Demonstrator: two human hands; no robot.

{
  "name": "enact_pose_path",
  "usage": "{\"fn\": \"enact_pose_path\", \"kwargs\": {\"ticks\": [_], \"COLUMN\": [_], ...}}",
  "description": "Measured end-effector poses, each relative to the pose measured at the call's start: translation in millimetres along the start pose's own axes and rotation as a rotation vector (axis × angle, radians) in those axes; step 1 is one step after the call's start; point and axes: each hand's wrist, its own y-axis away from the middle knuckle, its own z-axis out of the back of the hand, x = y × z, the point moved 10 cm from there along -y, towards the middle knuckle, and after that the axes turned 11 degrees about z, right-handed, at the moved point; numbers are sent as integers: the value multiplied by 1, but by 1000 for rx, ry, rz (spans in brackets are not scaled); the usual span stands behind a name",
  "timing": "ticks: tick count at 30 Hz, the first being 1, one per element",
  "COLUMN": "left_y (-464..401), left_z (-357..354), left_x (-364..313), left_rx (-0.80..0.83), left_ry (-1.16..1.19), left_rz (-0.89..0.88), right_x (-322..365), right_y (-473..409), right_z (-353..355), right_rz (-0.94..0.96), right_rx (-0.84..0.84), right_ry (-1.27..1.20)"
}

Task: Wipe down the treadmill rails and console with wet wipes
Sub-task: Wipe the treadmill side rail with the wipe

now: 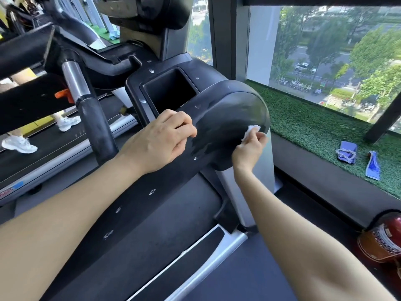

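Wipe (pixel 251 131) is thin, limp and damp, so you keep it pinched flat in your right hand (pixel 249 151) fingers while your left hand (pixel 160 142) curls on the rail (pixel 227 127).

This was a gym, upstairs by the look of it: a black treadmill (pixel 165 213) in front, another treadmill (pixel 54 153) alongside with someone's white sneakers (pixel 19 144) on its belt, fake turf (pixel 325 118) under a window (pixel 325 51) that overlooked treetops and a street.
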Motion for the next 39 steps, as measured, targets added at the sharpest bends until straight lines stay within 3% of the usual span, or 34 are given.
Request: {"fn": "enact_pose_path", "kwargs": {"ticks": [2,5,8,14,17,22,25,28,30,36,39], "left_y": [0,0,0,0,0,0,8,27,36,36,37], "left_z": [1,2,1,0,1,3,9,12,9,-1,-6], "left_x": [0,-2,-2,1,0,-3,-1,1,0,-2,-4], "left_rx": [-4,-15,-12,-3,-13,16,16,10,15,53,71], "left_ry": [-1,-7,-6,11,13,14,5,-44,-91,-223,-252], "left_rz": [-1,-18,-17,9,4,6,33,45,39,14,4], "right_x": [20,74,97,31,45,74,77,48,35,61,45], "right_y": [23,89,104,17,37,134,134,82,73,152,119], "right_z": [-12,-35,-34,-9,-19,-36,-37,-23,-26,-41,-37], "right_rz": [45,303,536,211,262,382,476,247,110,278,237], "right_rx": [73,271,223,53,73,279,328,169,171,278,182], "right_ry": [-50,21,135,119,105,0,21,68,-19,-73,-90]}}
